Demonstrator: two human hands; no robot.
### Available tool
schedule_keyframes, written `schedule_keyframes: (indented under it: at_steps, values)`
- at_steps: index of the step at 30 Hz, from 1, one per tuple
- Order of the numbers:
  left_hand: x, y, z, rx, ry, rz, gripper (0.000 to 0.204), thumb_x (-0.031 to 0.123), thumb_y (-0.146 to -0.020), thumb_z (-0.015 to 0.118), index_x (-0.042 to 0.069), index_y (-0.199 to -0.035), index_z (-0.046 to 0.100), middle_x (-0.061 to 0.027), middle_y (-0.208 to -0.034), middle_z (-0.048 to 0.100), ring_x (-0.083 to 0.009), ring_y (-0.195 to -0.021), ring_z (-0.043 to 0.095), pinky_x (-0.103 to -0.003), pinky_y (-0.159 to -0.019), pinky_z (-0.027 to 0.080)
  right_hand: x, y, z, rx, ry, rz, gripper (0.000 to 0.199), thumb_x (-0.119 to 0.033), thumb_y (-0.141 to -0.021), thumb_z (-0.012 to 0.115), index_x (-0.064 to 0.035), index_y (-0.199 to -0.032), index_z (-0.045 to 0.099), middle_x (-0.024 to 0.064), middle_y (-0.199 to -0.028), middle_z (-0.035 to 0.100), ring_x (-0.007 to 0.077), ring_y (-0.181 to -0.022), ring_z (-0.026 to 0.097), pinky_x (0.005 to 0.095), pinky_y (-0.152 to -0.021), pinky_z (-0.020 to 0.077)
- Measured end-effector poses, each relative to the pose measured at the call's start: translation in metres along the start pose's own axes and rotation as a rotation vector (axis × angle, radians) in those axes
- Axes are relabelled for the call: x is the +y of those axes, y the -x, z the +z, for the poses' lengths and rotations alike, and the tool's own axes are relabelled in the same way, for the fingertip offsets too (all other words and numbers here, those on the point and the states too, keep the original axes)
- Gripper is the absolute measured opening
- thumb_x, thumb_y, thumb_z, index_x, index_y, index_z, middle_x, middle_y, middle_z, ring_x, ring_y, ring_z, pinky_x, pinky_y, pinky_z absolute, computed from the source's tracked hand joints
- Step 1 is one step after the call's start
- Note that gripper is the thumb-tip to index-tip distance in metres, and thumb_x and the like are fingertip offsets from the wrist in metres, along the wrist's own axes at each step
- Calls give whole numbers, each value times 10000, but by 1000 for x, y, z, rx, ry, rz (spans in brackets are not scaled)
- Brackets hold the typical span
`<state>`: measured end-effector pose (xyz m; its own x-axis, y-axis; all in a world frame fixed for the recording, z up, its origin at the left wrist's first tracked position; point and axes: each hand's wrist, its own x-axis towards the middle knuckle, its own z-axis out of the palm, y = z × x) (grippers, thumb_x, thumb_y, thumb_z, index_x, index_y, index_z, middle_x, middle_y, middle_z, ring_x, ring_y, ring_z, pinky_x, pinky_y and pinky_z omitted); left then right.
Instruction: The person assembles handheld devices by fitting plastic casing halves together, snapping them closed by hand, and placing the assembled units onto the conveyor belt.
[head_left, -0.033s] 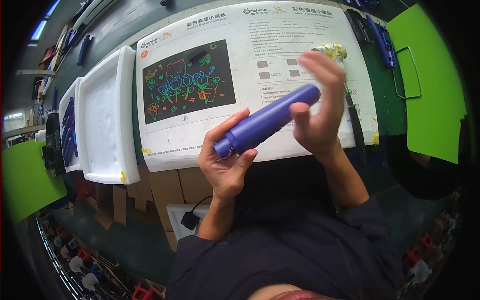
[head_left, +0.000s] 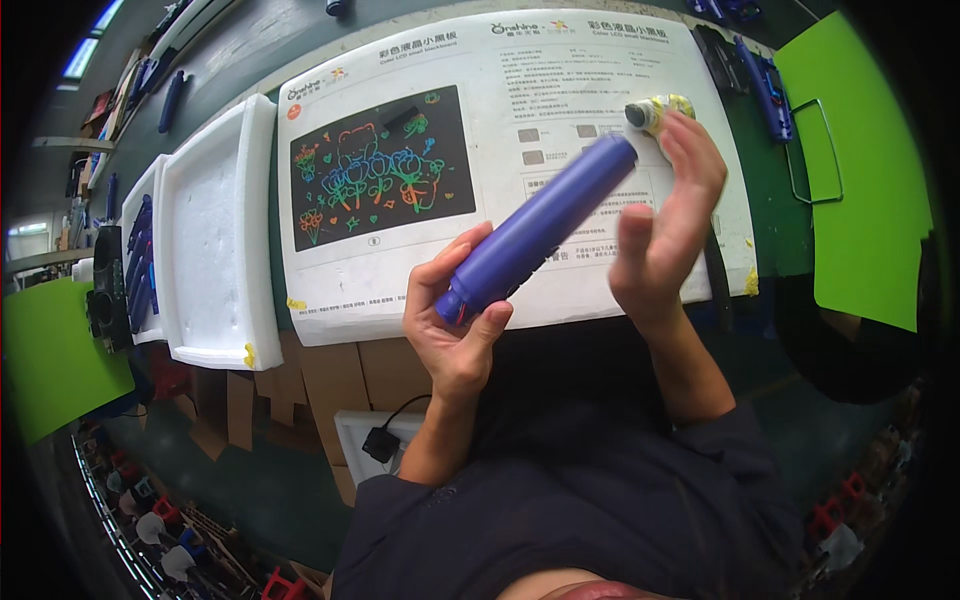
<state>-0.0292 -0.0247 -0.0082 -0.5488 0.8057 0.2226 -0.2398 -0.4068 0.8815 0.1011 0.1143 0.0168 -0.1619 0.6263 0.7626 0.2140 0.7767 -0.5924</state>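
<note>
My left hand (head_left: 455,335) is shut around the lower end of a purple cylinder (head_left: 540,225), which slants up to the right above a large white printed box (head_left: 480,300). My right hand (head_left: 665,205) is beside the cylinder's upper end with fingers stretched out and slightly blurred; its thumb lies close to the cylinder's side. A small grey-tipped object wrapped in yellow tape (head_left: 655,110) rests on the box just behind my right fingertips. The box carries a picture of a black panel with colourful drawings (head_left: 380,165).
White foam trays (head_left: 215,230) stand left of the box, the farther one holding several blue parts (head_left: 140,265). Green sheets lie at the right (head_left: 860,170) and far left (head_left: 50,360). Blue tools (head_left: 765,75) sit at top right. Cardboard (head_left: 330,375) and a black plug (head_left: 380,445) lie below.
My right hand has shifted slightly right, off the cylinder's upper end, which now shows bare. My left hand keeps its grip on the lower end.
</note>
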Motion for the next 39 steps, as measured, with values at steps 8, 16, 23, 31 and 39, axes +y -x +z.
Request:
schedule_keyframes:
  at_steps: [8, 16, 23, 31, 39]
  values:
    - [-1, 7, 4, -312, -576, 148, 649, 267, -673, 876, 21, -1169, 538, -226, -1368, 425, -336, -1306, 409, -481, -1098, 287, -37, 23, -2, -411, -787, 859, 437, -121, -882, 693, -22, -1255, 487, 93, -1057, 640, 144, -998, 602, 295, -832, 494]
    - [12, -16, 11, -127, 46, 39, 485, 44, -851, 698, -61, -1250, 443, -230, -1192, 571, -300, -1113, 584, -410, -990, 451, -36, 8, -4, -346, -122, 62, 387, -377, -961, 515, -17, -896, 641, 101, -757, 605, 284, -696, 605, 358, -639, 460]
    - [0, -4, 31, -134, -219, 377, 448, 114, -826, 748, -40, -1133, 461, -240, -1109, 581, -345, -1041, 614, -474, -943, 494, -27, 9, 13, -238, -170, 190, 304, -162, -956, 496, -20, -701, 581, 98, -575, 548, 298, -534, 542, 382, -520, 407]
    - [-5, -5, 6, -18, 165, 199, 543, 261, -837, 745, 43, -1245, 459, -169, -1203, 539, -386, -1217, 517, -540, -1075, 359, -15, -15, 4, -245, -184, 98, 375, -346, -947, 571, 14, -1039, 614, 166, -986, 635, 251, -917, 640, 344, -804, 492]
    - [0, -2, -3, -125, 302, 71, 552, 185, -839, 728, 55, -1299, 452, -134, -1282, 512, -433, -1356, 341, -575, -1149, 228, -11, 6, -32, -538, -876, 821, 398, -243, -904, 671, 1, -1188, 536, 111, -990, 571, 160, -833, 623, 274, -655, 563]
